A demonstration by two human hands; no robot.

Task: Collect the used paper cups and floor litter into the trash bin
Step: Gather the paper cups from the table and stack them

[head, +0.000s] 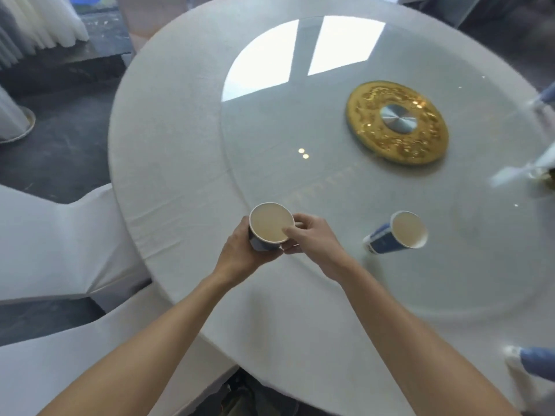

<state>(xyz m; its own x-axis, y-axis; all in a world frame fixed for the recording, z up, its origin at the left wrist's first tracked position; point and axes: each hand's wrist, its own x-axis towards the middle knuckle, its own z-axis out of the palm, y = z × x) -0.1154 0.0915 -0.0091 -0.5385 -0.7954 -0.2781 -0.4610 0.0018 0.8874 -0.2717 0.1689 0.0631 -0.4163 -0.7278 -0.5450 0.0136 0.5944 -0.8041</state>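
Observation:
A blue paper cup [271, 223] with a white rim and pale inside is held upright over the near edge of the round table [168, 151]. My left hand [240, 250] wraps its side from below. My right hand [312, 235] pinches its rim with thumb and fingers. A second blue paper cup [396, 234] lies tipped on the glass turntable [330, 181] to the right, its mouth facing me. Another blue cup [534, 363] lies blurred at the near right edge. No trash bin is in view.
A gold round hub [396, 123] sits at the turntable's middle. Blurred blue and white items [528, 169] lie at the far right edge. White-covered chairs [54, 241] stand close on the left, with dark floor [66, 139] beyond and white drapes at the top left.

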